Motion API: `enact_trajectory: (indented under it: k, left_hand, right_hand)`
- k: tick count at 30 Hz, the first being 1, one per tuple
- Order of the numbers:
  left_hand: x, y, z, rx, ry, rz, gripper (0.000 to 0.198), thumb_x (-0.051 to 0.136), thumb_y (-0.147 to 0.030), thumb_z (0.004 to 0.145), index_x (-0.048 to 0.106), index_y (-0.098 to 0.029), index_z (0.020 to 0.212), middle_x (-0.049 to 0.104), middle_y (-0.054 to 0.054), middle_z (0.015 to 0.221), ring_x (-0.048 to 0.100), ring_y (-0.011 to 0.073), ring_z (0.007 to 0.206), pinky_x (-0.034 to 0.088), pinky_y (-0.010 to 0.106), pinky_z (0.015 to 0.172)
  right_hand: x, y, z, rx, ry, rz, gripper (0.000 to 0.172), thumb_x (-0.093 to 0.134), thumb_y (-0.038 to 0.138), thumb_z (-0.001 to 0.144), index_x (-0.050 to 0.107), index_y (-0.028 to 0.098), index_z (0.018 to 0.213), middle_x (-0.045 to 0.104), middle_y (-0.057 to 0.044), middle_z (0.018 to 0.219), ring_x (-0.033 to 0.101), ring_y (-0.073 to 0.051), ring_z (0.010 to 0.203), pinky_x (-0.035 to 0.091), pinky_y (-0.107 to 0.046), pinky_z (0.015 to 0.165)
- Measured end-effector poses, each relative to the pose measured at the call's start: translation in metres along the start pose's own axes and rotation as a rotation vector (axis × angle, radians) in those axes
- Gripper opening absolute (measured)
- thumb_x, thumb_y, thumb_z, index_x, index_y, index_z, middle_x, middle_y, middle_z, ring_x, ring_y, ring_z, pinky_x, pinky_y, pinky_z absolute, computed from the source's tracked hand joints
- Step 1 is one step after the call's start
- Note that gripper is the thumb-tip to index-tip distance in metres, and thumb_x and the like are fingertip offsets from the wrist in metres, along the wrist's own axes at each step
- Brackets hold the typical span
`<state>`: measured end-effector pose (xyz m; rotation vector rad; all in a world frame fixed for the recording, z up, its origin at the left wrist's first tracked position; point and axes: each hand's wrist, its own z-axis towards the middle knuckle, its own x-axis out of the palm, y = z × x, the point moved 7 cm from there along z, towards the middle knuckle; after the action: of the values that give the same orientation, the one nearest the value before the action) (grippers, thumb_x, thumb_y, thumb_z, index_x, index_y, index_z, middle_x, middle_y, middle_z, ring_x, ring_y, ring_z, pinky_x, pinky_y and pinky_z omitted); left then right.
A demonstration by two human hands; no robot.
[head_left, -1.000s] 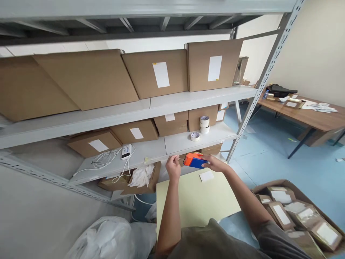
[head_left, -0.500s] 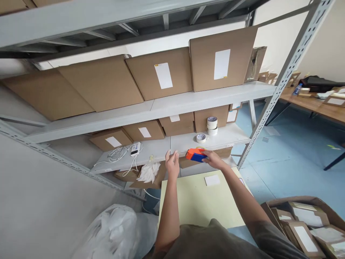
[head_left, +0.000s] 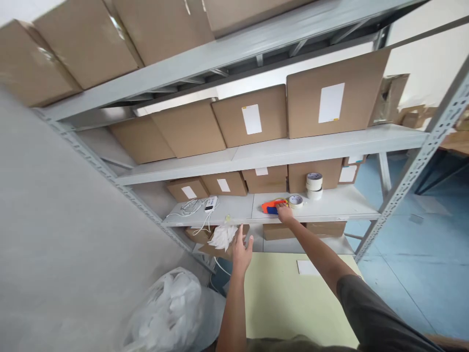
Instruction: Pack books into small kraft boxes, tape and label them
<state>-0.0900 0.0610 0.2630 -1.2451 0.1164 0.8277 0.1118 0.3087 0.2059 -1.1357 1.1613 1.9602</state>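
My right hand [head_left: 284, 214] is closed on an orange-and-blue handheld tool [head_left: 270, 207], whose exact kind I cannot make out. The tool is at the front part of the lower grey shelf [head_left: 240, 208], just left of a white tape roll [head_left: 296, 201]. Two more tape rolls [head_left: 314, 182] are stacked behind that one. My left hand [head_left: 242, 249] is empty with its fingers apart, raised in front of the shelf. Beside it, crumpled white plastic [head_left: 223, 236] spills from an open carton below.
Cardboard boxes [head_left: 252, 115] line the shelves. A white power strip [head_left: 211, 204] and coiled cable lie on the shelf's left. A pale yellow tabletop [head_left: 278, 298] bears a white card [head_left: 307, 267]. A bag of white plastic [head_left: 168, 308] stands lower left; a metal upright [head_left: 410, 176] rises right.
My right hand has carried the orange-and-blue tool forward, from in front of the shelf to the shelf surface by the tape rolls. My left hand has lowered slightly. The view has shifted left.
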Motion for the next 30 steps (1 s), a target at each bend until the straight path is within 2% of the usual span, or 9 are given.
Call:
enact_trajectory:
  k: [3, 7, 11, 15, 18, 22, 26, 30]
  left_hand:
    - [-0.012, 0.009, -0.009, -0.031, -0.016, 0.025, 0.062, 0.058, -0.049, 0.098, 0.049, -0.027, 0.156, 0.060, 0.015, 0.152, 0.068, 0.0276, 0.124, 0.058, 0.042, 0.100]
    - [-0.021, 0.019, -0.017, -0.064, -0.041, 0.034, 0.056, 0.058, -0.047, 0.097, 0.056, -0.027, 0.150, 0.064, 0.014, 0.148, 0.069, 0.0275, 0.124, 0.058, 0.044, 0.102]
    - [-0.019, 0.022, -0.027, -0.076, -0.069, 0.031, 0.050, 0.060, -0.042, 0.096, 0.063, -0.028, 0.143, 0.065, 0.013, 0.147, 0.068, 0.0292, 0.125, 0.056, 0.048, 0.106]
    - [-0.018, 0.028, -0.040, -0.076, -0.081, 0.085, 0.047, 0.058, -0.040, 0.096, 0.066, -0.029, 0.141, 0.066, 0.011, 0.146, 0.059, 0.0299, 0.139, 0.046, 0.051, 0.119]
    - [-0.022, 0.041, -0.056, -0.120, -0.096, 0.127, 0.045, 0.056, -0.040, 0.097, 0.067, -0.029, 0.140, 0.067, 0.010, 0.145, 0.060, 0.0291, 0.139, 0.045, 0.051, 0.120]
    - [-0.038, 0.062, -0.087, -0.200, -0.151, 0.168, 0.044, 0.058, -0.037, 0.095, 0.069, -0.028, 0.137, 0.068, 0.011, 0.143, 0.060, 0.0291, 0.138, 0.045, 0.050, 0.120]
    - [-0.064, 0.083, -0.123, -0.269, -0.180, 0.155, 0.045, 0.060, -0.036, 0.093, 0.070, -0.027, 0.136, 0.066, 0.012, 0.145, 0.060, 0.0295, 0.139, 0.044, 0.051, 0.120]
    - [-0.097, 0.106, -0.162, -0.350, -0.214, 0.182, 0.048, 0.059, -0.036, 0.094, 0.067, -0.023, 0.140, 0.062, 0.013, 0.151, 0.055, 0.0292, 0.143, 0.041, 0.049, 0.123]
  right_hand:
    - [0.008, -0.005, 0.007, 0.023, -0.053, 0.010, 0.063, 0.054, 0.007, 0.084, 0.055, 0.012, 0.146, 0.066, -0.023, 0.135, 0.054, -0.034, 0.133, 0.028, -0.054, 0.121]
    - [0.000, -0.001, -0.002, 0.019, -0.200, 0.066, 0.065, 0.059, 0.010, 0.082, 0.055, 0.016, 0.147, 0.062, -0.023, 0.141, 0.048, -0.039, 0.136, 0.030, -0.059, 0.119]
    - [-0.014, 0.025, -0.025, -0.100, -0.281, 0.195, 0.059, 0.061, 0.020, 0.087, 0.057, 0.017, 0.145, 0.060, -0.022, 0.141, 0.049, -0.041, 0.135, 0.039, -0.060, 0.115]
    - [-0.020, 0.056, -0.059, -0.272, -0.370, 0.370, 0.054, 0.056, 0.026, 0.093, 0.055, 0.022, 0.147, 0.060, -0.017, 0.143, 0.049, -0.039, 0.138, 0.042, -0.062, 0.116]
    - [-0.004, 0.074, -0.085, -0.308, -0.346, 0.446, 0.050, 0.053, 0.031, 0.098, 0.055, 0.025, 0.148, 0.058, -0.016, 0.149, 0.045, -0.039, 0.145, 0.043, -0.065, 0.116]
    - [0.033, 0.101, -0.122, -0.345, -0.251, 0.557, 0.047, 0.051, 0.038, 0.103, 0.056, 0.025, 0.147, 0.056, -0.018, 0.153, 0.044, -0.041, 0.148, 0.044, -0.068, 0.116]
    - [0.068, 0.131, -0.164, -0.359, -0.145, 0.649, 0.047, 0.049, 0.042, 0.104, 0.059, 0.024, 0.146, 0.057, -0.018, 0.153, 0.049, -0.040, 0.145, 0.046, -0.068, 0.116]
    - [0.093, 0.160, -0.200, -0.345, -0.006, 0.630, 0.053, 0.046, 0.049, 0.104, 0.060, 0.022, 0.148, 0.054, -0.017, 0.157, 0.048, -0.037, 0.148, 0.045, -0.062, 0.119]
